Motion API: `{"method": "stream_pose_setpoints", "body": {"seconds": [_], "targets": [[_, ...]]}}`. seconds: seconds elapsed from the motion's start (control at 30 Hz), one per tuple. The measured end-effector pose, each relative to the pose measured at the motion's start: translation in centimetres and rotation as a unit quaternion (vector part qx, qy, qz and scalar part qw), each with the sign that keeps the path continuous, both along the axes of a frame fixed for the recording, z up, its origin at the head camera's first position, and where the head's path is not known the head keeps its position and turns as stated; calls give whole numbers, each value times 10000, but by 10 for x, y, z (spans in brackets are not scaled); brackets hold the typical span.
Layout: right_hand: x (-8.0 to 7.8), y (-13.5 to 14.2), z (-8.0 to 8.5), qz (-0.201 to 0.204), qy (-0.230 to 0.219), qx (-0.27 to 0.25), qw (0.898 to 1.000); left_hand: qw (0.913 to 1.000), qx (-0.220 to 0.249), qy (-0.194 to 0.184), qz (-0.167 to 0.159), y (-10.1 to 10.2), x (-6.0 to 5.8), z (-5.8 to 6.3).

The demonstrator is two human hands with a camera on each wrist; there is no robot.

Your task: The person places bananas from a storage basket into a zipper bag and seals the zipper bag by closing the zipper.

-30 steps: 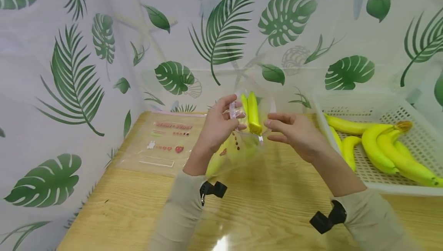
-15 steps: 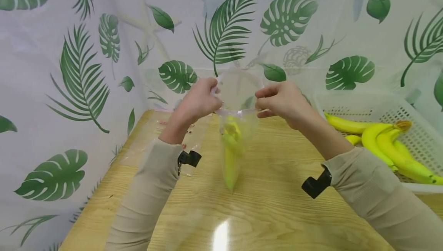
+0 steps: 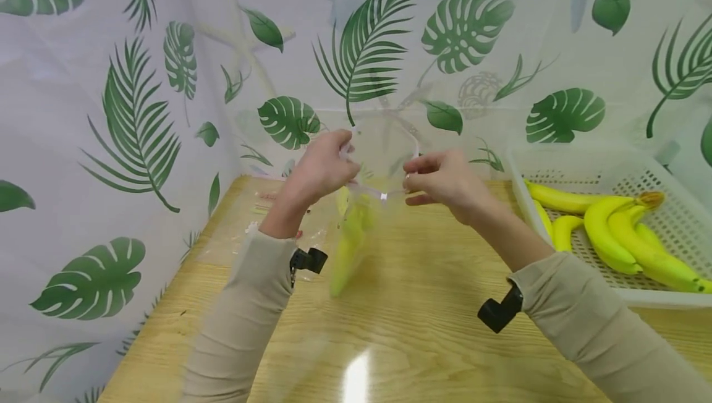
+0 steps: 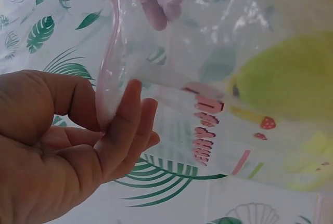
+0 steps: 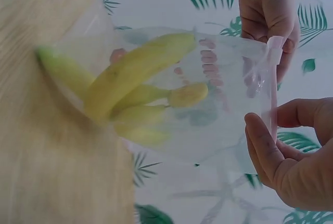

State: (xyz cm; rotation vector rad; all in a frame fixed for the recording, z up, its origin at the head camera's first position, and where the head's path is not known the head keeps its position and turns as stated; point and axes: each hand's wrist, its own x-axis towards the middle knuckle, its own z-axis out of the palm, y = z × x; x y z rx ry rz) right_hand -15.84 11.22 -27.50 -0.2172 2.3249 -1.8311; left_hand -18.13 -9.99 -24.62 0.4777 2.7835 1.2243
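Note:
Both hands hold a clear zip bag [image 5: 234, 89] upright by its mouth, over the middle of the wooden table. My left hand [image 3: 322, 165] pinches the left side of the pink-white rim, thumb and fingers on either side of the film in the left wrist view. On the opposite side my right hand [image 3: 442, 183] pinches the rim between thumb and fingers. The mouth gapes between them. Bananas [image 5: 140, 73] show yellow through the film, low in the bag, whose bottom reaches the tabletop in the right wrist view. Red lettering [image 4: 205, 125] and small strawberries [image 4: 267, 123] are printed on it.
Another printed clear bag [image 3: 225, 239] lies flat on the table [image 3: 423, 329] at the left, partly behind my left arm. A white plastic basket [image 3: 651, 298] of bananas [image 3: 606, 236] stands at the right. A leaf-patterned sheet [image 3: 378, 20] rises behind the table.
The bag has come upright, and its bananas now hang low in it. Both hands rose, the left also moving left. Since half a second ago the bag's lower end has swung left.

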Motion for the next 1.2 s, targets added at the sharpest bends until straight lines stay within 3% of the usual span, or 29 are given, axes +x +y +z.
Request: {"method": "stream_pose_setpoints", "body": {"seconds": [0.2,0.37,0.53,0.67,0.83,1.03,1.2], "targets": [[3,20,-28,144,-282,-113,9994,9930,1175,-31,-107,14,1,-41],[8,39,-49,254,-466,-70,9986,9744,2244,-117,-47,29,9,-71],[14,56,-68,429,-561,355,9969,9551,2933,-421,-12,42,20,-95],[20,69,-76,637,-375,834,9938,9471,3155,-581,-38,51,28,-112],[19,95,-73,672,-156,1304,9891,9421,3321,-403,-217,63,32,-128],[10,139,-67,360,-73,1855,9820,9493,3120,-68,-374,78,27,-137],[3,175,-65,-35,-64,2623,9650,9538,2985,-104,-325,81,29,-134]]}}
